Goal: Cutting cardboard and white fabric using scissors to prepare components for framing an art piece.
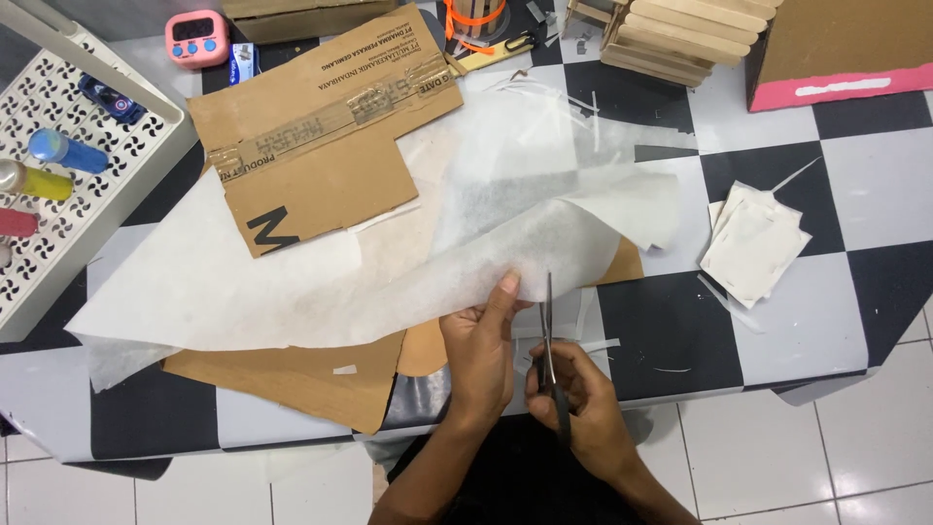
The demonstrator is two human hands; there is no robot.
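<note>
Closest to me, my right hand (573,403) is wrapped around the scissors (552,365), blades pointing away and just biting into the near edge of the thin white sheet (321,272). My left hand (481,355) pinches that edge right beside the blades, I'd say to keep it taut so it doesn't flop. The sheet drapes over flat cardboard (311,146) on the checkered table (768,340). Cut white squares (753,243) sit stacked off to the right, out of the way.

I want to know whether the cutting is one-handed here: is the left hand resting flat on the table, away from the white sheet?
No, the left hand pinches the white sheet's edge beside the scissors.
</note>
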